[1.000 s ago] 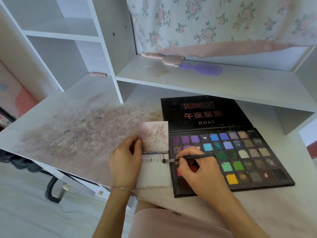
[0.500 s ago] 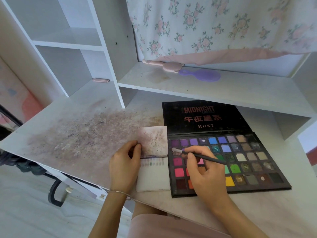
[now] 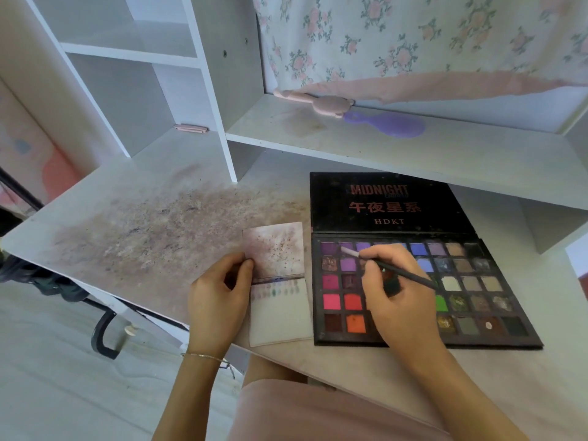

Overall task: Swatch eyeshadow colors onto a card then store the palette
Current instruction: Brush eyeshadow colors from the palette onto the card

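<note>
A black eyeshadow palette (image 3: 477, 281) lies open on the desk, its lid (image 3: 381, 205) flat behind the colour pans. My right hand (image 3: 397, 297) hovers over the left pans and grips a thin black brush (image 3: 397, 271); the pale brush tip sits on a purple pan in the top row. Left of the palette lies a folded white card (image 3: 280, 316) with a row of small colour swatches under its fold. My left hand (image 3: 219, 300) rests on the card's left edge, thumb and fingers pinching it.
The stained desk top (image 3: 143, 237) stretches to the left. A raised shelf (image 3: 445, 160) behind the palette holds a pink brush (image 3: 318, 103) and a purple hairbrush (image 3: 391, 124). A white shelf unit (image 3: 127, 74) stands at the back left. A floral curtain (image 3: 413, 36) hangs above.
My right hand moved the brush from the card's swatch row across to the palette, up to the purple pans in the top row. The left hand stayed on the card.
</note>
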{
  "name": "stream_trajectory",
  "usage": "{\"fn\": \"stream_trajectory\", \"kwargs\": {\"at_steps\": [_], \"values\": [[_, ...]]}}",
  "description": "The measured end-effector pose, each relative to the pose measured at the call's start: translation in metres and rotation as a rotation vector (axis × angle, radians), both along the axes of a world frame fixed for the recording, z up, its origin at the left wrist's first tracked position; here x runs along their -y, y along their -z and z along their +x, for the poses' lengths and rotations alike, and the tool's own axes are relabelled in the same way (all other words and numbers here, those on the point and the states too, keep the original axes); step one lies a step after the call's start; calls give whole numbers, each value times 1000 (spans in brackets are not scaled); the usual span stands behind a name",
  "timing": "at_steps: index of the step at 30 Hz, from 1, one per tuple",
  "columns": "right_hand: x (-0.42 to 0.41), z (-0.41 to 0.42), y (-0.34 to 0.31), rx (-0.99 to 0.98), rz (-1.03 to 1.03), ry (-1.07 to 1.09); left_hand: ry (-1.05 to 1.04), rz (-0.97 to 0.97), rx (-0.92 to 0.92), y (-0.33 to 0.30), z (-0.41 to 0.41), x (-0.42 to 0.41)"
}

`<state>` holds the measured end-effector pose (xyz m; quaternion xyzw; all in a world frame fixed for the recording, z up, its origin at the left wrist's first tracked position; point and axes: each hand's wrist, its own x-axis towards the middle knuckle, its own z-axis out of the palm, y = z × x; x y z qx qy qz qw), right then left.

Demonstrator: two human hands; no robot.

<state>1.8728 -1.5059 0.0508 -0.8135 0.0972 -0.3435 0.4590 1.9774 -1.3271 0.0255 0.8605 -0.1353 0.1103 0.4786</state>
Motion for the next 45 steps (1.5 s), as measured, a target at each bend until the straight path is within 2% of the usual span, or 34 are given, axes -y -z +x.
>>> {"fn": "stream_trajectory", "kwargs": {"at_steps": [6,14,18,25,38,41,45], "values": [[5,-5,5,-175,-32,-9,-14,17,29,2,0,2],[2,-5,2,-220,-54,-78,-13,30,56,1,-2,2],[2,-5,2,-206,-67,-47,-21,38,38,2,-2,2],[1,-5,0,-196,-58,-49,-5,-89,-47,-1,-1,0],[-7,-2,-4,-91,61,-117,261,-86,-247,-13,19,-15],[-23,5,-3,-136,92,-200,329,-49,-219,-15,26,-19],[-43,16,0,-183,129,-281,319,-27,-212,-12,30,-19]]}}
